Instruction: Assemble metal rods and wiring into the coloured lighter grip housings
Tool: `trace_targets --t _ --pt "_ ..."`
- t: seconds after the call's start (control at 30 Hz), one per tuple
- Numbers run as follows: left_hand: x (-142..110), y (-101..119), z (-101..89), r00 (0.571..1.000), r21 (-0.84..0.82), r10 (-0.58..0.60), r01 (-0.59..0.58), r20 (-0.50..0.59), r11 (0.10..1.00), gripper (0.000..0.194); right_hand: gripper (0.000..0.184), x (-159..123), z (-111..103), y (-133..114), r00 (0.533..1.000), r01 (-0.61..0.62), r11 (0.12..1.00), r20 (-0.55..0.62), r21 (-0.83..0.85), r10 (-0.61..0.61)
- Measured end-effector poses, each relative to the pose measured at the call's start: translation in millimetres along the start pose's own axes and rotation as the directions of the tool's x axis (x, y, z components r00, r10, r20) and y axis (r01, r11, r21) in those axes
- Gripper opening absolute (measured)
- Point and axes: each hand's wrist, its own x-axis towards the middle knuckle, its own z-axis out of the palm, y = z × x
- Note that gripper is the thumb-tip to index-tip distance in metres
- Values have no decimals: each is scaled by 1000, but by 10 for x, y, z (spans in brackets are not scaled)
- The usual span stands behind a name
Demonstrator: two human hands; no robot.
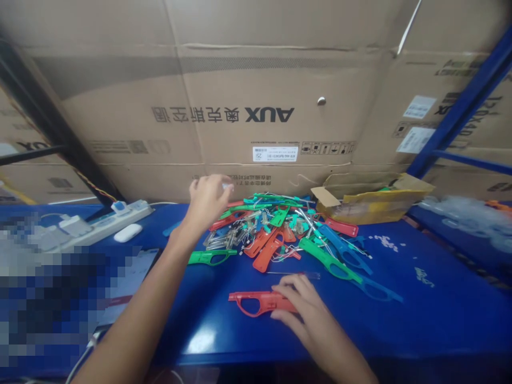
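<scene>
My right hand [302,309] grips the handle end of a red lighter casing [256,303], thumb on the near side and fingers on the far side. The casing lies level just over the blue table, its trigger loop pointing left. My left hand [208,196] is raised at the back left of a parts pile, fingers curled toward the thumb. A small pale bit shows at its fingertips, too small to name. Beneath and right of that hand lie red casings [269,255], green casings [280,216], clear fuel tanks [228,237] and white wires.
A green casing [212,257] and a thin screwdriver [294,274] lie before the pile. An open cardboard box [372,205] stands back right. At left are a power strip [100,224] and a white earbud case [128,232]. Cardboard [224,80] walls the back.
</scene>
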Motion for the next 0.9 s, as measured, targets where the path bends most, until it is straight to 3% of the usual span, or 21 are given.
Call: trace_targets --t 0.17,0.3,0.37,0.47,0.57,0.63,0.7,0.9 --pt "-102 -268 363 998 13 39 -39 42 999 30 74 -7 98 101 1000 -18 995 -5 -101 18" --pt "-348 -318 544 982 42 169 -173 87 984 22 72 74 80 30 999 36 969 -27 -246 -44" --pt "-430 -321 620 968 41 219 -225 120 973 22 68 236 -72 -20 987 149 922 -9 -358 -163" --pt "-495 -303 716 943 16 279 -286 180 958 23 63 674 -570 -16 928 330 797 17 -506 -373" --pt "-519 -263 754 924 -9 314 -320 217 947 23 37 1178 -1187 127 865 359 727 -83 -586 -494" --pt "-525 -232 741 917 -24 331 -334 224 942 24 31 1395 -1462 276 838 272 750 -235 -602 -493" --pt "-533 -196 712 896 -57 373 -371 240 927 27 35 1462 -1555 425 834 229 777 -293 -587 -467" --pt "-623 20 689 777 -194 548 -512 311 837 35 32 1261 -1366 610 926 174 828 -198 -533 -322"
